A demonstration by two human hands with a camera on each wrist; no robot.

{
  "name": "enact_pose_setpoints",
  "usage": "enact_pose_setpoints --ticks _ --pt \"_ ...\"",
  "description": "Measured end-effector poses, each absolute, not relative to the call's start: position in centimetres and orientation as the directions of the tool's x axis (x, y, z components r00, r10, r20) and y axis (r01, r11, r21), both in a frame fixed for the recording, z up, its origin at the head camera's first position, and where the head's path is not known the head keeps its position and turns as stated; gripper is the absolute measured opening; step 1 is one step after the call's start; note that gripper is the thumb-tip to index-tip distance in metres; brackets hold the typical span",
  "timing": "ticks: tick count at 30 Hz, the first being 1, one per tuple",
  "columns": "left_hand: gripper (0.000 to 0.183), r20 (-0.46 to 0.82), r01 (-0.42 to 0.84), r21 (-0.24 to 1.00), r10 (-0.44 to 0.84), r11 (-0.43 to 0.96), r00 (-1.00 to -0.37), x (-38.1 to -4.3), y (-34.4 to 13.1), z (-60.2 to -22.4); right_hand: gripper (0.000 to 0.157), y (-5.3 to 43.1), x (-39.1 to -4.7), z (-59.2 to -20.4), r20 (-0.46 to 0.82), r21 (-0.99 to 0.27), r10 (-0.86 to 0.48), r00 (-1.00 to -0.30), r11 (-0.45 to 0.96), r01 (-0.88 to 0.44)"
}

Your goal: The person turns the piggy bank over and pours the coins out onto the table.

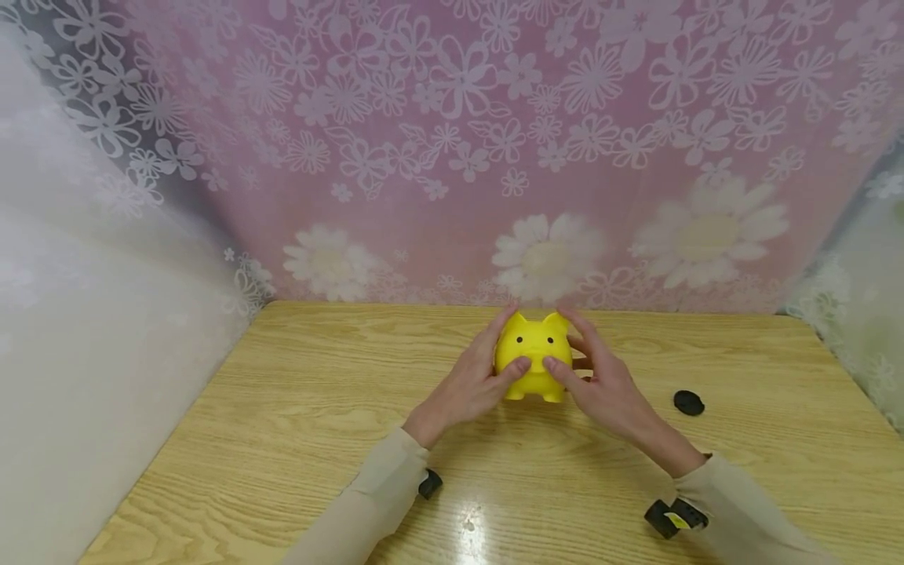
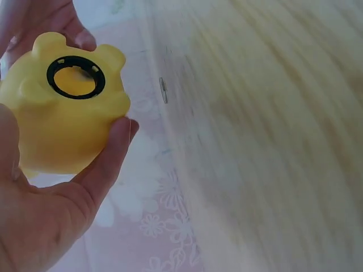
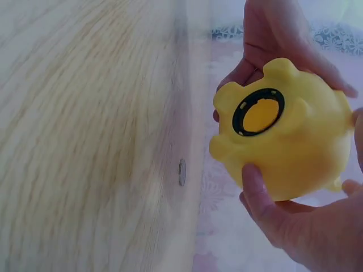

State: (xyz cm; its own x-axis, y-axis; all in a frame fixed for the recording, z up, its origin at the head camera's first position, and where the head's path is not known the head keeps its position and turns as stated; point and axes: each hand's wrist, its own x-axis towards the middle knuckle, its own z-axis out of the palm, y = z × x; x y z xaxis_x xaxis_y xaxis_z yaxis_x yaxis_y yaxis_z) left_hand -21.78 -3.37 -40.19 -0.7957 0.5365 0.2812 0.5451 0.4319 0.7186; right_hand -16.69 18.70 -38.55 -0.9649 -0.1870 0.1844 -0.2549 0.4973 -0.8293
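Observation:
A yellow piggy bank [image 1: 534, 380] is held up off the table between both hands, upright with its face toward the head camera. My left hand [image 1: 469, 384] grips its left side, thumb on the front near the snout. On the opposite side my right hand [image 1: 613, 392] holds it the same way. Seen from below in the wrist views, the belly has a round hole with a black ring [image 3: 236, 122], uncovered. Under it a coin [image 2: 163, 90] lies on the table, also seen as a thin coin [image 3: 182, 172] in the right wrist view; the head view hides it.
A round black cap [image 1: 688, 402] lies on the wooden table [image 1: 318, 377], right of the right hand. Black wrist devices [image 1: 674, 518] hang under the sleeves. Flowered pink cloth [image 1: 424, 196] stands behind the table's back edge, with pale cloth at both sides.

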Motion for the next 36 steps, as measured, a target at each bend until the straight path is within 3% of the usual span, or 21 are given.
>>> enact_pose_setpoints --ticks 5,11,27,31,36 --pt "0.063 0.216 0.450 0.812 0.526 0.370 -0.822 -21.63 -3.00 -39.98 0.060 18.69 -16.72 -38.16 0.156 -0.866 -0.179 -0.971 0.449 -0.222" --pt "0.050 0.163 0.372 0.863 0.506 0.343 -0.847 -21.58 -3.03 -39.83 0.061 18.76 -16.87 -38.02 0.105 -0.902 -0.168 -0.980 0.400 -0.165" --pt "0.048 0.118 0.342 0.864 0.511 0.371 -0.852 -21.60 -3.08 -39.66 0.061 18.32 -16.81 -37.96 0.039 -0.911 -0.142 -0.989 0.403 -0.093" --pt "0.053 0.149 0.357 0.880 0.529 0.315 -0.836 -21.70 -3.18 -39.72 0.058 18.44 -16.70 -38.11 0.117 -0.905 -0.160 -0.980 0.390 -0.172" --pt "0.059 0.289 0.459 0.865 0.545 0.203 -0.787 -21.74 -3.37 -39.85 0.055 18.58 -16.66 -38.77 0.341 -0.883 -0.193 -0.920 0.270 -0.384"
